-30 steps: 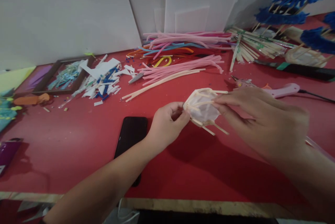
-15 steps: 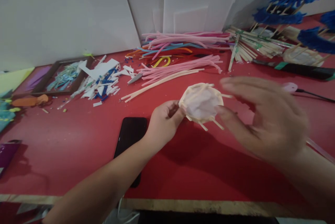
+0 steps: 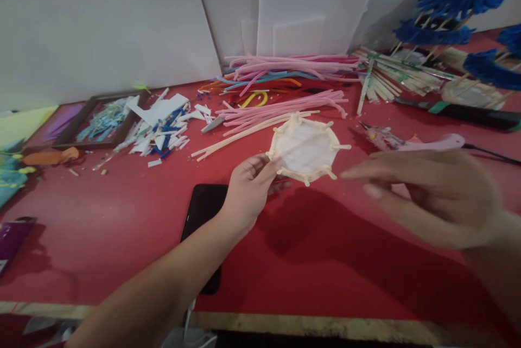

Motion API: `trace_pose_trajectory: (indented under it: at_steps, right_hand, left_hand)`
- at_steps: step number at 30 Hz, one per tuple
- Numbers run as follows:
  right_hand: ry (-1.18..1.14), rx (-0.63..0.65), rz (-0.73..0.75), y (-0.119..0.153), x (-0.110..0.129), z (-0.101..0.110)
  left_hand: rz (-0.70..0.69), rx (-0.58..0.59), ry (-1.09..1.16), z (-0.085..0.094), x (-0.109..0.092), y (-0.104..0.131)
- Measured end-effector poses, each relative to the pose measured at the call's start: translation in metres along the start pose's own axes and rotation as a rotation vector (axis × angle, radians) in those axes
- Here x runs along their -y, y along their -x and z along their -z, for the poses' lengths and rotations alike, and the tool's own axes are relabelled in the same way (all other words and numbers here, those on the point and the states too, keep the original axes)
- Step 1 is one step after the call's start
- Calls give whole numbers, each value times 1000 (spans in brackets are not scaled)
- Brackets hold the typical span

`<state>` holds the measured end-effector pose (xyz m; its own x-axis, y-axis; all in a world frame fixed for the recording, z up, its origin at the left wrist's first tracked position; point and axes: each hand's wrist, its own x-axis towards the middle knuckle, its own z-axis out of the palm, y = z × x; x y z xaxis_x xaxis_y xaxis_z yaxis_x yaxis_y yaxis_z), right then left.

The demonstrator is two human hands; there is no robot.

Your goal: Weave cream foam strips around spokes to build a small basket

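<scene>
My left hand (image 3: 254,182) pinches the left edge of a round white craft piece (image 3: 305,147). Its rim is cream-coloured, and several short sticks poke out around it. The piece is held up above the red table, tilted so its flat white face shows. To its right my right hand (image 3: 431,196) hovers apart from it, slightly blurred, with the fingers stretched out and nothing between them. Just beyond that hand lies a pink glue gun (image 3: 435,143) with a black cord.
Pink pipe cleaners (image 3: 280,112) and wooden sticks (image 3: 382,79) lie at the back. White and blue scraps (image 3: 163,125) are heaped beside a dark frame (image 3: 69,133). A black phone (image 3: 203,212) lies under my left forearm. Blue tiered models (image 3: 435,30) stand at the back right.
The round piece has turned and tilted in my left hand, showing more of its face. My right hand has drawn away to the right and down, uncovering the glue gun.
</scene>
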<state>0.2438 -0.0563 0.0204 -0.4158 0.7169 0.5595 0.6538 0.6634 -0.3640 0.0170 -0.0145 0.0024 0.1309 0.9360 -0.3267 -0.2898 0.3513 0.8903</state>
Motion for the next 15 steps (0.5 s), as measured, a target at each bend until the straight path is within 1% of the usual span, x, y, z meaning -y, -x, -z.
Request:
trace_pose_trajectory:
  at_steps: [2,3,5,7,9,11,12,13,15]
  right_hand:
    - [-15,65,72,-4,2,-5]
    - [16,70,75,-6,4,-8]
    - [81,28,72,-9,7,-12]
    - [133,-25,53,-9,4,-9]
    - [206,-114,-24,-7,-6,1]
    - [299,-197,-154,-2,-25,16]
    - [346,-205,-217,1,-34,23]
    - [379,-179,-264,4,-42,30]
    - [416,-218,-328,10,-50,39]
  left_hand:
    - [14,-16,16,0,-1,0]
    - [16,-21,25,0,-2,0]
    - [23,-34,42,-1,-2,0]
    - [29,-49,53,-1,-2,-1]
    - [27,-51,46,-1,-1,-1]
    - [15,-41,16,0,0,-2]
    - [3,-32,-11,1,1,-2]
    - [-18,-18,-48,2,1,-2]
    - [-93,31,-169,4,2,0]
